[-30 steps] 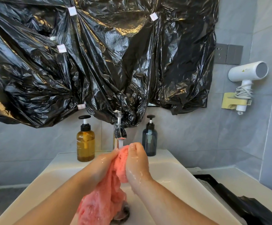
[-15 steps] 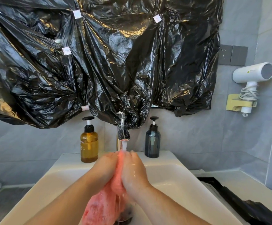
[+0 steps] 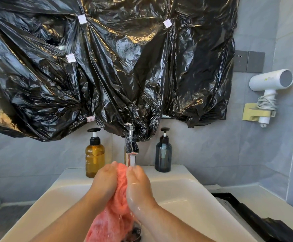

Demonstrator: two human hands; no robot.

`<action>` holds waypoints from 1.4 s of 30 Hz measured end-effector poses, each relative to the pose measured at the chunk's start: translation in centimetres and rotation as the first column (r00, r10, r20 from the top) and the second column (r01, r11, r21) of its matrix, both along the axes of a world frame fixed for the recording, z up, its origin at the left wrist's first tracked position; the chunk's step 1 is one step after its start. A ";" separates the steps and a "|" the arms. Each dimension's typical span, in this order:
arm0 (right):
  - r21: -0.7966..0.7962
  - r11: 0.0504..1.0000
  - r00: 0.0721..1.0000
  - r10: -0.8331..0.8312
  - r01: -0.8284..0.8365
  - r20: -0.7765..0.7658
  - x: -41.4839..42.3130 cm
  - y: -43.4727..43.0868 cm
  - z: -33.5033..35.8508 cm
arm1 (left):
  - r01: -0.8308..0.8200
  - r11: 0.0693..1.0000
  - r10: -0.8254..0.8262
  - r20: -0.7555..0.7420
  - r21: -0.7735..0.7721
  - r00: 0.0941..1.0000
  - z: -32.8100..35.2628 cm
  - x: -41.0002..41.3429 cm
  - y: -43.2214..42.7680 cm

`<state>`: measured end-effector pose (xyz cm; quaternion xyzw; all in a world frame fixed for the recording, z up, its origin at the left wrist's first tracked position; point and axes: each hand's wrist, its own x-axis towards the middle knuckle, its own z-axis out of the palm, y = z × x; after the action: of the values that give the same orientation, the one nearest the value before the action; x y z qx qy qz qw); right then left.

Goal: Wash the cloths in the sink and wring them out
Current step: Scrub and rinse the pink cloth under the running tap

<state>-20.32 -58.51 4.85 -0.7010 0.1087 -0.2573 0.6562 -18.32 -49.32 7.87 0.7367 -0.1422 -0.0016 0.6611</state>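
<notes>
Cloth [image 3: 121, 190], pink and soaked, is bunched between both hands directly under the tap [image 3: 131, 147], over the white sink [image 3: 191, 193]. Its top fold sits between the knuckles where the stream of water [image 3: 132, 160] lands, and its lower part hangs toward the drain [image 3: 135, 231] at the bottom edge of the view. The left hand [image 3: 105, 184] grips the fabric from one side with its fingers curled around it. The right hand [image 3: 139, 189], wet and glossy, grips it from the other side, so the two hands press close with the cloth between them.

This looks like the washing step, with the fabric rubbed against itself under running water. Wringing is not yet done: the cloth is loosely gathered, not twisted. The next move likely calls for drawing the hanging tail up into a rope. The hands would then turn in opposite directions low over the basin, so the water falls into the sink and not onto the tabletop [image 3: 243, 192] at the right.
</notes>
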 end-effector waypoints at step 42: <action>-0.130 0.976 0.975 -0.156 0.177 0.157 0.3 -4.5 2.9 | 0.354 0.934 -0.348 -0.116 0.040 0.930 1.5 -1.6 -4.2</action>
<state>-20.06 -63.05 7.76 -0.7138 0.1002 -0.3693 0.5865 -19.88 -53.55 9.35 0.7177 -0.2358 -0.1636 0.6345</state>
